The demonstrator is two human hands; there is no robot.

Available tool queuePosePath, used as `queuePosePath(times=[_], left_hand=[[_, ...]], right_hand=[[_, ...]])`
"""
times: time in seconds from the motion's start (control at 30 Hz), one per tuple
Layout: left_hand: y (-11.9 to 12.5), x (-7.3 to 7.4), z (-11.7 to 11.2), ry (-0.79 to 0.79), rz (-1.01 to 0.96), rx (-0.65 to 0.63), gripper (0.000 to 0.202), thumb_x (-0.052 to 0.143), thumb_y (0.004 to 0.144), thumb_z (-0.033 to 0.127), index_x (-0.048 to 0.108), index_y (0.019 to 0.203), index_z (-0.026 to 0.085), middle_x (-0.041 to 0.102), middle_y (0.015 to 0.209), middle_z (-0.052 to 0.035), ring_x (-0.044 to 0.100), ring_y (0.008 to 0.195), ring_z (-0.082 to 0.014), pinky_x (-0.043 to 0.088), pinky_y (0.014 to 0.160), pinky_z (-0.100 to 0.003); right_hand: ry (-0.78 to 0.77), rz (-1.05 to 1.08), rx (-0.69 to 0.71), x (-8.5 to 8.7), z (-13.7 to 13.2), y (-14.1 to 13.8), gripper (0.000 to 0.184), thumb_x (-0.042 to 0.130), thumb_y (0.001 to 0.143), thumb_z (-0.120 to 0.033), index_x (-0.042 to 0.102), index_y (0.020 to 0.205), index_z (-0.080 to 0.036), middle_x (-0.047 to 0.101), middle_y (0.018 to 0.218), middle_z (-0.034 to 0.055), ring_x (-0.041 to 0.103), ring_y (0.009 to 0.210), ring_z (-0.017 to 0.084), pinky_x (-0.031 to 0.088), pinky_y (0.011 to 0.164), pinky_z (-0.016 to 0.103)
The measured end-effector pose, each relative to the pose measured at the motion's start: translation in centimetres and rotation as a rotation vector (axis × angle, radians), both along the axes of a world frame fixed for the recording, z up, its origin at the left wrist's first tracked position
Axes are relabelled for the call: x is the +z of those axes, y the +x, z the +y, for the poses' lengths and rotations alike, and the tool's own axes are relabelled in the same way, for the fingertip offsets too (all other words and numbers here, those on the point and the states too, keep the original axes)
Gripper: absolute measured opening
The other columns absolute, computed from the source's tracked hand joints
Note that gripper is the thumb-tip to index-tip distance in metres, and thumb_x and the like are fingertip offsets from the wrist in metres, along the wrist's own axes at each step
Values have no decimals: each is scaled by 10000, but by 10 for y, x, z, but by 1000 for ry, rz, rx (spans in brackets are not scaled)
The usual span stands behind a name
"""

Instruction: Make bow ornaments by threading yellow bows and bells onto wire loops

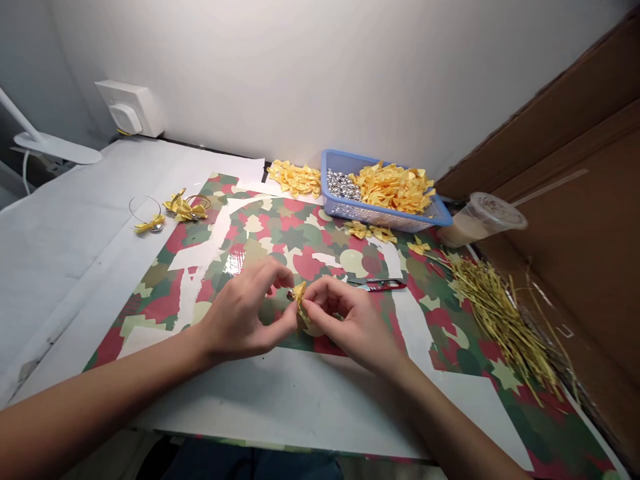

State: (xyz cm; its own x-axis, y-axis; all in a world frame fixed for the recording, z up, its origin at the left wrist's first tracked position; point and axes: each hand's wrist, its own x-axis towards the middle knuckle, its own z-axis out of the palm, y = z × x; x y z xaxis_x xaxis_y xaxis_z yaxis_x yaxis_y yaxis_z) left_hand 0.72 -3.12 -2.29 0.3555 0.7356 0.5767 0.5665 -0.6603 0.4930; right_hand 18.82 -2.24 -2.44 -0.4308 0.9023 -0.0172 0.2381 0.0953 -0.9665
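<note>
Over the middle of the table, my right hand (353, 320) pinches a small yellow ribbon flower (301, 298) between thumb and fingertips. A small silver bell (291, 294) shows at the flower's left side. My left hand (255, 310) is beside it with thumb and index finger apart around the bell. The left thumb tip appears to touch the flower's lower edge; the exact contact is partly hidden. Just beyond my right hand lies a pair of red-handled thread snips (383, 285). To the left sit yellow flowers with bells (185, 207) on thin wire loops.
A blue basket (390, 225) holds silver bells and yellow ribbon pieces. Loose yellow pieces (295, 179) lie beside it. At right are a lidded plastic cup (467, 227), a bundle of yellow-green stems (500, 320) and cardboard (580, 220). Patterned paper (280, 233) covers the table.
</note>
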Motion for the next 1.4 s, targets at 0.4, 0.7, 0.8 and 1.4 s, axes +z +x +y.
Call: queuePosePath(times=[0.4, 0.7, 0.8, 1.4], left_hand=[[6, 5, -2, -339, -313, -102, 99, 601, 804, 145, 602, 901, 164, 690, 826, -25, 640, 699, -114, 589, 633, -238], [2, 4, -1, -63, -196, -26, 116, 627, 792, 125, 636, 904, 157, 701, 816, -40, 627, 678, -114, 568, 615, -245], [1, 4, -1, 52, -129, -7, 127, 627, 791, 114, 640, 910, 157, 698, 830, -49, 644, 728, -127, 571, 652, -253], [0, 7, -2, 254, -19, 6, 169, 625, 790, 168, 649, 956, 190, 716, 794, -39, 658, 674, -143, 563, 595, -267]], right_hand=[[-376, 396, -34, 5, 10, 2, 176, 650, 688, -311, 520, 686, -193, 486, 560, -59, 379, 463, 71, 310, 451, 201], [-360, 452, -2, 3, 10, 2, 179, 705, 694, -325, 582, 706, -196, 561, 639, -23, 499, 572, 108, 423, 549, 232], [-346, 454, 20, 3, 9, 3, 164, 715, 708, -318, 607, 708, -194, 564, 666, -23, 518, 596, 107, 439, 574, 229], [-213, 422, 35, 1, 9, 7, 170, 682, 738, -348, 587, 708, -210, 568, 722, -10, 549, 620, 123, 473, 569, 245]])
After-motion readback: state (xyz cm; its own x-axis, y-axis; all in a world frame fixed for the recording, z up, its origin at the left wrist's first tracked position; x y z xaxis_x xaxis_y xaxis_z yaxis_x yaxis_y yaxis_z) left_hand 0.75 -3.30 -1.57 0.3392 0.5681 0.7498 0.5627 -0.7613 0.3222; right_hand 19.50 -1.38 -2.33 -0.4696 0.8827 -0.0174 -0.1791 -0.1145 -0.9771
